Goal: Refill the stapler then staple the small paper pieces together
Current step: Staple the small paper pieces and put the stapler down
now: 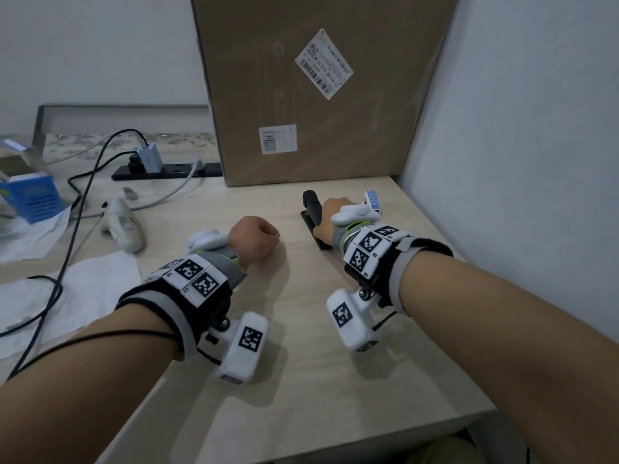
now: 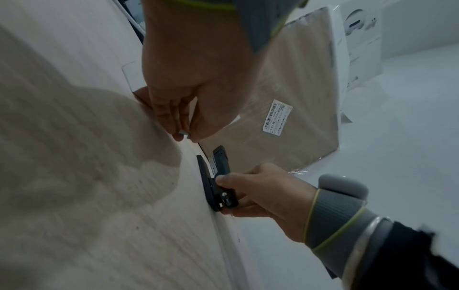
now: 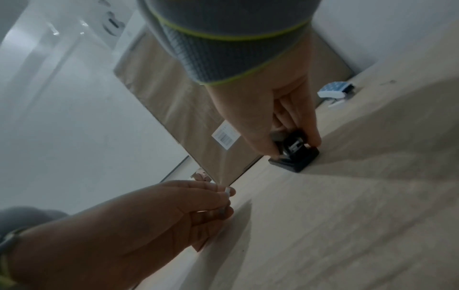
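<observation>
A black stapler (image 1: pixel 311 206) lies on the light wooden table (image 1: pixel 294 329), in front of a cardboard box. My right hand (image 1: pixel 330 211) grips its rear end, thumb on one side and fingers on the other, as the right wrist view shows at the stapler (image 3: pixel 295 149). My left hand (image 1: pixel 266 236) hovers left of the stapler and pinches small white paper pieces (image 2: pixel 185 132) between thumb and fingertips; the paper pieces (image 3: pixel 227 190) are held apart from the stapler (image 2: pixel 218 176). A blue dotted staple box (image 1: pixel 372 199) lies just right of my right hand.
A big cardboard box (image 1: pixel 318 88) stands at the back, with a wall close on the right. To the left lie a power strip (image 1: pixel 167 169) with cables, a white controller (image 1: pixel 124 226), white tissue (image 1: pixel 83 289) and a blue box (image 1: pixel 33 199). The table edge (image 1: pixel 368 430) is near me.
</observation>
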### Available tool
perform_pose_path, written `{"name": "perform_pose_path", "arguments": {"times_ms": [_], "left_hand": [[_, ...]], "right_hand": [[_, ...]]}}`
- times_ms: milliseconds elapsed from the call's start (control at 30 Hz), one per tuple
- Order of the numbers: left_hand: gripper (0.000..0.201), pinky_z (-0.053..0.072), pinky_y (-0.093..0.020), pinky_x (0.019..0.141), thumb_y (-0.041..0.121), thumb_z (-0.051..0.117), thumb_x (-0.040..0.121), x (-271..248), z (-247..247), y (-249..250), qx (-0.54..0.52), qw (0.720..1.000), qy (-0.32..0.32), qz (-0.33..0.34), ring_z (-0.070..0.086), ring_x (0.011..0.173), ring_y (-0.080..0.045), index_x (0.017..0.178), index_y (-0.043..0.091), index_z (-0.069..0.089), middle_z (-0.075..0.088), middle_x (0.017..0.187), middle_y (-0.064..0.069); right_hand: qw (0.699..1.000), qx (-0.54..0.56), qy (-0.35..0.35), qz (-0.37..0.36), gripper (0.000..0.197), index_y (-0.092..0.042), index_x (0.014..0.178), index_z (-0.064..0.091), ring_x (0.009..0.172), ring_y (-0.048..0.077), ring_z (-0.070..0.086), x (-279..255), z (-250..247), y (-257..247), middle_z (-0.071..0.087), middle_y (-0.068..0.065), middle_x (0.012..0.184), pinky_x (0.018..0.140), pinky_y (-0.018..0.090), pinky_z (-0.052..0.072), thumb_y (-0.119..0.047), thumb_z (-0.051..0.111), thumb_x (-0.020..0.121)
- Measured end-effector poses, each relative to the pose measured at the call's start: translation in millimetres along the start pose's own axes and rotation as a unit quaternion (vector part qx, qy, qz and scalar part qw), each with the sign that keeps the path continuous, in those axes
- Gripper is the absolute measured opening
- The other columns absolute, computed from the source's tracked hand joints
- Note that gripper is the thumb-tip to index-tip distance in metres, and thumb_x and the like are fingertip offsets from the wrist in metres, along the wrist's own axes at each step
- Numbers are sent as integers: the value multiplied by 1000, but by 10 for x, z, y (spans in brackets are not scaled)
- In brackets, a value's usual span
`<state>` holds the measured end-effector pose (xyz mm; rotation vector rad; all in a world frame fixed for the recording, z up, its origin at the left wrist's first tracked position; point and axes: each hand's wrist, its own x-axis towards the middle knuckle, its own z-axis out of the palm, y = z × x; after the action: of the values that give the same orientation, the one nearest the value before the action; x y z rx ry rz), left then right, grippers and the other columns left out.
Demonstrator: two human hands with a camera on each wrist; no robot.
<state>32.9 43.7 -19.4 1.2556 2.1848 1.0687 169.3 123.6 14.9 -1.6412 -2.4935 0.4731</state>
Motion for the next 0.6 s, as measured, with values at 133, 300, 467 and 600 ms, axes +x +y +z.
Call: {"name": "perform_pose_path", "arguments": {"times_ms": [133, 300, 467, 600], "left_hand": [[17, 50, -35, 81, 4, 60, 82, 50, 22, 11, -11, 1000, -16, -2, 56, 83, -22, 92, 1, 73, 71, 97, -16], [14, 47, -30, 75, 3, 60, 82, 25, 40, 71, -31, 996, -78, 13, 54, 68, -18, 91, 0, 71, 59, 66, 2], [17, 43, -20, 59, 5, 60, 84, -12, 89, 130, -15, 993, -114, 27, 50, 62, -7, 96, 1, 70, 61, 72, 0], [19, 40, -13, 58, 7, 58, 84, -46, 122, 130, 23, 991, -123, 46, 50, 64, -3, 97, 4, 71, 64, 88, -2]], "right_hand": [[998, -13, 5, 65, 68, -7, 69, 53, 63, 21, 60, 217, -63, 104, 64, 10, 72, 59, 26, 42, -76, 51, 70], [993, -7, 104, 60, 25, -17, 71, 49, 108, 34, 60, 422, -304, 677, 62, 18, 121, 50, 17, 21, -33, 56, 89], [990, 65, 111, 63, 55, -29, 60, 15, 88, 17, 39, 710, -226, 921, 56, 17, 130, 49, 16, 19, -28, 65, 85], [993, 63, 82, 63, 44, -29, 62, 28, 88, 15, 40, 859, -163, 964, 58, 16, 129, 51, 15, 23, -32, 67, 81]]}}
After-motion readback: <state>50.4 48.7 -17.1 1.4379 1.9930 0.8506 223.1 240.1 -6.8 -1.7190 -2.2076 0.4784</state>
